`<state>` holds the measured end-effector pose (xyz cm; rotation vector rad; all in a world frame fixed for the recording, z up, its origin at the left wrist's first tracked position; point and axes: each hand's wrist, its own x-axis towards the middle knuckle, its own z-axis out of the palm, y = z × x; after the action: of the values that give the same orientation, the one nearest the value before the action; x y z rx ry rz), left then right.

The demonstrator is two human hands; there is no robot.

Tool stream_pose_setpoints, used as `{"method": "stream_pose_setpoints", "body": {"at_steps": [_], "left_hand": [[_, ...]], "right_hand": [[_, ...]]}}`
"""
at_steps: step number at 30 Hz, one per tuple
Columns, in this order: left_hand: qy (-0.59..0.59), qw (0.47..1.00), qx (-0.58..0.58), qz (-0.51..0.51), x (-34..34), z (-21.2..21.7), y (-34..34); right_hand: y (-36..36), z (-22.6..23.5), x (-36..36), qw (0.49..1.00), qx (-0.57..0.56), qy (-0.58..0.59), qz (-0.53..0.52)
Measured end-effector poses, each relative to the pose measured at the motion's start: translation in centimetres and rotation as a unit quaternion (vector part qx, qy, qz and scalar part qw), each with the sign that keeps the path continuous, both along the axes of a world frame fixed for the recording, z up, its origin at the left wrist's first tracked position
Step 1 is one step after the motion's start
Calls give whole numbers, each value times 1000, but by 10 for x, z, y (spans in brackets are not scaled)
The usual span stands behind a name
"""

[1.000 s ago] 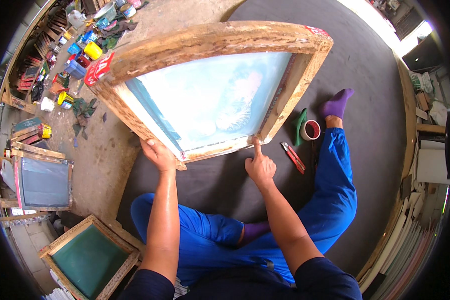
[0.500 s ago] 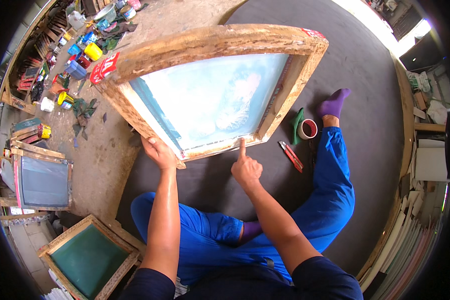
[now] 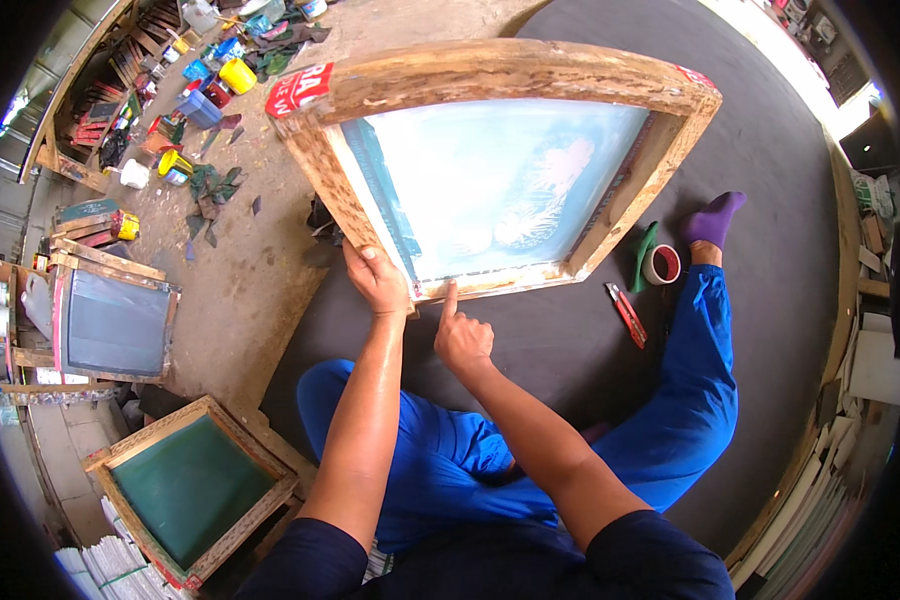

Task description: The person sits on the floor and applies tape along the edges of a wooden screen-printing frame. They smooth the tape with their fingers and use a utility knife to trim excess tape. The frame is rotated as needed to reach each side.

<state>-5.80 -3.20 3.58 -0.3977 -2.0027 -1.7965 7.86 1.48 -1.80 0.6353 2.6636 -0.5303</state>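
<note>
The left hand point(image 3: 377, 280) grips the lower left corner of a big wooden frame point(image 3: 500, 80), with the thumb on the front. The right hand point(image 3: 465, 338) holds nothing. Its pointing finger sticks out and its other fingers are curled in. The fingertip is at the frame's bottom bar; I cannot tell if it really touches.

The frame is up in front of the person, tipped at a slant. Its wood is rough, brown and blotchy, with red stickers at the top corners. Inside is a thin, pale blue sheet point(image 3: 470, 180) with a white feathery shape on it.

Up on the left are a yellow bucket point(image 3: 238, 76), a blue tub point(image 3: 199, 108) and a smaller yellow tin point(image 3: 175, 168). They are too small to tell what is in them. Crumpled dark rags point(image 3: 212, 195) lie near the tin.

To the right, on a smooth dark surface point(image 3: 780, 310), are a red cutter point(image 3: 626, 316), a round roll of tape point(image 3: 662, 265) and a green cloth point(image 3: 644, 255). The big frame hides part of this surface. Down on the left leans a wooden frame with a dark green sheet point(image 3: 185, 490).
</note>
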Motion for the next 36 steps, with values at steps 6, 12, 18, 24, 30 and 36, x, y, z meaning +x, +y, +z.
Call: {"method": "stream_pose_setpoints", "body": {"at_steps": [6,12,18,24,30,36], "left_hand": [[15,1000,0,12,1,4,2],[27,1000,-1,4,0,3,0],[23,1000,9,3,-1,2,1],[31,1000,-4,4,0,-2,0],[18,1000,4,-2,3,-4,-1],[24,1000,2,-1,-2,-6,-2]], "right_hand": [[-23,7,-21,996,-72,12,51],[0,38,-22,989,-145,6,-14],[10,19,-21,971,-229,64,-36],[11,-11,-25,798,-548,155,-197],[5,-7,-16,821,-502,187,-198],[-1,21,-3,969,-234,47,-57]]}}
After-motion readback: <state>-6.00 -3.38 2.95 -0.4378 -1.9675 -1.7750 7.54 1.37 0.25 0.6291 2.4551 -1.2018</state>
